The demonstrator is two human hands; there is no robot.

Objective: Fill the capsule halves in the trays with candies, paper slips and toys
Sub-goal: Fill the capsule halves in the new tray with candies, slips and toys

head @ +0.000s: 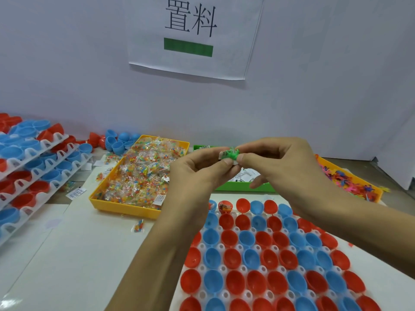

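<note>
Both hands meet above the table's middle. My left hand and my right hand pinch a small green toy together with a white paper slip between their fingertips. Below them lies a white tray with several red and blue capsule halves, nearly all hollow. One red half in the far row holds something. A yellow bin of candy packets stands to the left. The green bin holds paper slips, and an orange bin at the right holds colourful toys.
Stacked white trays with red and blue halves fill the left side. Loose blue halves lie behind the yellow bin. A candy packet and slips lie loose on the table. A white wall with a printed sign stands behind.
</note>
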